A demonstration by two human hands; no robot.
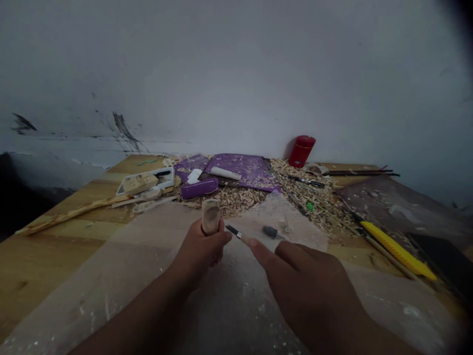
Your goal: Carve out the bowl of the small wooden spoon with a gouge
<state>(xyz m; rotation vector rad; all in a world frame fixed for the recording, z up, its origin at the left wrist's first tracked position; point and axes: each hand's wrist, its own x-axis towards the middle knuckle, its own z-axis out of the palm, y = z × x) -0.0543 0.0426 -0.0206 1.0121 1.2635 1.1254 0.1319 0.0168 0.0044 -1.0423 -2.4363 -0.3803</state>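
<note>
My left hand (201,246) is closed around a pale piece of carved wood (211,215), held upright with a hollow facing me near its top. In my right hand (301,276) is a carving knife (239,235) with a short dark blade and a light handle; most of the handle is hidden in my fist. The blade points left toward my left thumb and sits a little to the right of the wood, apart from its hollow. A dark grey bullet-shaped bit (271,231) lies on the plastic sheet (236,301) beyond the knife.
Wood shavings (240,199) cover the table's back, around purple packaging (236,167) and a red canister (302,151). A white tray (172,176) holding a wood block (139,184) stands left, near a long stick (70,213). A yellow utility knife (399,250) lies right.
</note>
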